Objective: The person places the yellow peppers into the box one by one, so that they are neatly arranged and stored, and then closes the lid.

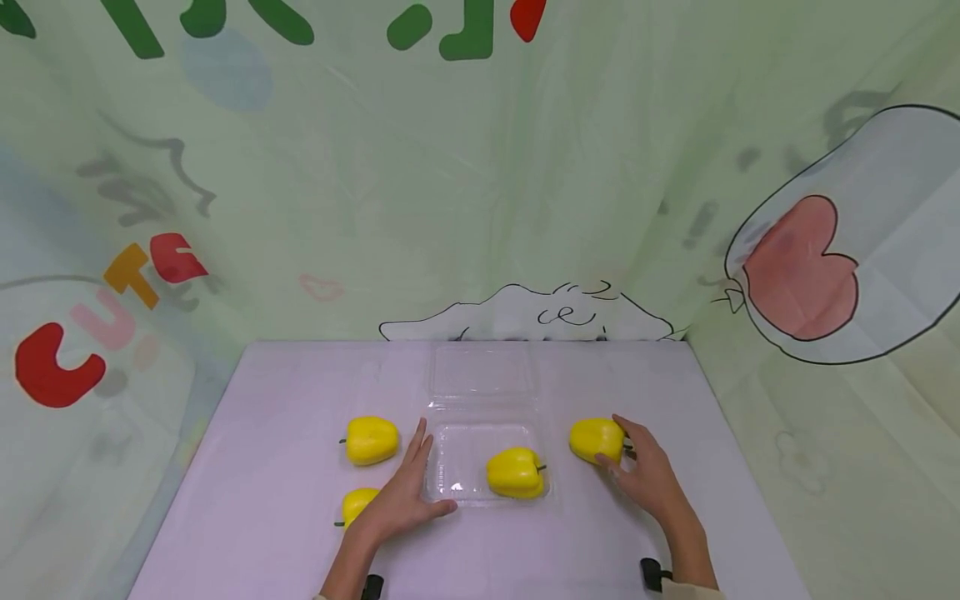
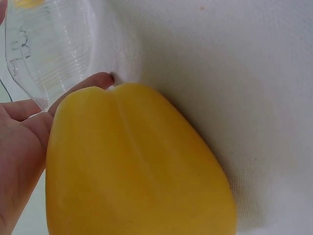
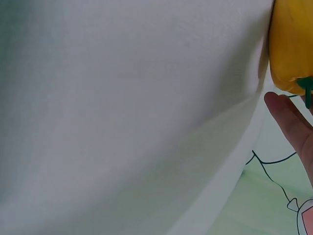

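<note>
A clear plastic clamshell box (image 1: 457, 492) lies on the table, its lid (image 1: 482, 371) folded back away from me. One yellow bell pepper (image 1: 513, 473) sits in the right part of its base. My left hand (image 1: 403, 502) is at the box's left side, fingers extended and thumb spread at the front corner. My right hand (image 1: 651, 473) is around the stem end of another yellow bell pepper (image 1: 594, 440) right of the box, thumb and fingers apart on either side. The right wrist view shows a fairly straight finger (image 3: 288, 120) beside that pepper's green stem.
Left of the box lie two more yellow bell peppers, one farther back (image 1: 372, 440) and one nearer (image 1: 357, 505), partly hidden by my left hand. The nearer pepper (image 2: 137, 166) fills much of the left wrist view. Printed cloth walls (image 1: 465, 183) enclose the pale table (image 1: 277, 467).
</note>
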Tool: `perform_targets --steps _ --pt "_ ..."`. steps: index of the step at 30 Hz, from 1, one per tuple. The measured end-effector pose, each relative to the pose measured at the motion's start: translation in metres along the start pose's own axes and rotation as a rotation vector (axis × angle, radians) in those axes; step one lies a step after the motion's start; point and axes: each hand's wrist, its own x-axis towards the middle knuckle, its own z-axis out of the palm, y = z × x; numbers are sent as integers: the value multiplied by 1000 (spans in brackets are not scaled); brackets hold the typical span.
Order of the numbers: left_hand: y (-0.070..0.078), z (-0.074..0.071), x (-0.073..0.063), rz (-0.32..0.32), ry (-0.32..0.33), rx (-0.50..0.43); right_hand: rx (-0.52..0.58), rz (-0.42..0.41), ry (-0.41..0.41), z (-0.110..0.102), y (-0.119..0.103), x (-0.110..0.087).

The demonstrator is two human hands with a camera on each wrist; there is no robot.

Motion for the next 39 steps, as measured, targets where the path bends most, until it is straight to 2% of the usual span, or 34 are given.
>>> perform_targets --steps 9,39 --pt "-1 1 -2 -8 6 0 38 39 -17 4 2 2" --pt "0 1 -2 5 17 20 100 63 10 6 2 1"
